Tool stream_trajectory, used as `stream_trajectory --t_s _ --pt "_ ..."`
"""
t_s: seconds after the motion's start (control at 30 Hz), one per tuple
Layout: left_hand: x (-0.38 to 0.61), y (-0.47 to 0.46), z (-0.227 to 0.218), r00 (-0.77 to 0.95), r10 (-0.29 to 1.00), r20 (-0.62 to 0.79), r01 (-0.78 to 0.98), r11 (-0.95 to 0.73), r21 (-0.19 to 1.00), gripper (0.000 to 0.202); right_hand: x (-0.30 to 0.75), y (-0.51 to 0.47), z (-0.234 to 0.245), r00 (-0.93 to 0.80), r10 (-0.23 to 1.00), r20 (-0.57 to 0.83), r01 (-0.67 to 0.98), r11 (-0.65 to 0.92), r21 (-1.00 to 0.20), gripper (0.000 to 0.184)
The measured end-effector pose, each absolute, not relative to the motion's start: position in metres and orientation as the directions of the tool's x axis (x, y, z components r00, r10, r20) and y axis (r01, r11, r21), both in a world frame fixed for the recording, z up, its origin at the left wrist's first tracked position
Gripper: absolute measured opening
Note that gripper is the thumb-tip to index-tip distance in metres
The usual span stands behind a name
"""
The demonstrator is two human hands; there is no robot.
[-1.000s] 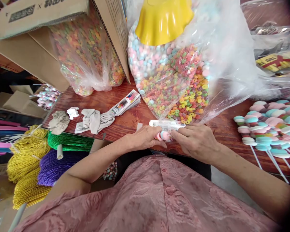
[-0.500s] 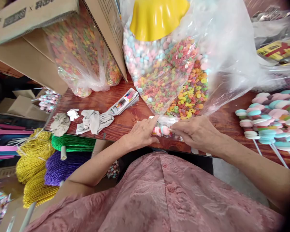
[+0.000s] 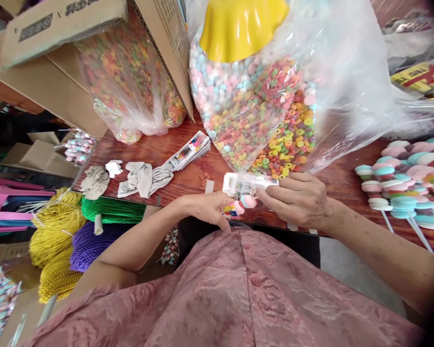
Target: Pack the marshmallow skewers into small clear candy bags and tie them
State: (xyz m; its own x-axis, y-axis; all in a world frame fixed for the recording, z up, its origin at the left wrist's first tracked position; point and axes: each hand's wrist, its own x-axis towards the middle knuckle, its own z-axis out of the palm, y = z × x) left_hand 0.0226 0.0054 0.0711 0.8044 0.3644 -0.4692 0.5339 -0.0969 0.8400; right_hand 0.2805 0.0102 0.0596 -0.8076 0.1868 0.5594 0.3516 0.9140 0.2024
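A short candy skewer (image 3: 245, 204) of pink, white and blue marshmallows is held between my two hands, close to the table's front edge. My left hand (image 3: 210, 208) is closed at its left end, thumb pointing down; the fingertips are partly hidden. My right hand (image 3: 299, 200) has its fingers bent in a pinch at the other end, where the stick is mostly covered. Just behind the skewer a clear printed packet (image 3: 249, 182) lies flat on the table, its right end beside my right fingers. Colourful print shows under the skewer by my left fingers.
Behind my hands stands a clear bag of gummy rings (image 3: 284, 144) and marshmallows, with a yellow scalloped dish (image 3: 244, 29) above. Left are stacked packets (image 3: 188, 150), grey cloth (image 3: 144, 179) and a cardboard box (image 3: 166, 53). Finished candy skewers (image 3: 408, 178) lie right.
My left hand has moved down and left, off the packet. The skewer has come nearer the table edge, uncovering more of the packet. The whole view has shifted slightly.
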Motion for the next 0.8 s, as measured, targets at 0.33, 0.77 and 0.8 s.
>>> stream_trajectory --t_s 0.33,0.77,0.8 --pt "0.027 0.01 0.067 0.83 0.191 -0.524 0.462 0.291 0.838 0.045 0.285 0.016 0.075 -0.842 0.049 0.537 0.26 0.909 0.325 0.01" --pt "0.042 0.006 0.062 0.693 0.529 -0.49 0.459 0.2 0.866 0.027 0.257 -0.007 0.072 -0.838 0.241 0.49 0.36 0.918 0.165 0.021" --pt "0.043 0.007 0.062 0.683 0.565 -0.463 0.484 0.126 0.866 0.023 0.255 -0.006 0.07 -0.834 0.27 0.481 0.373 0.918 0.132 0.023"
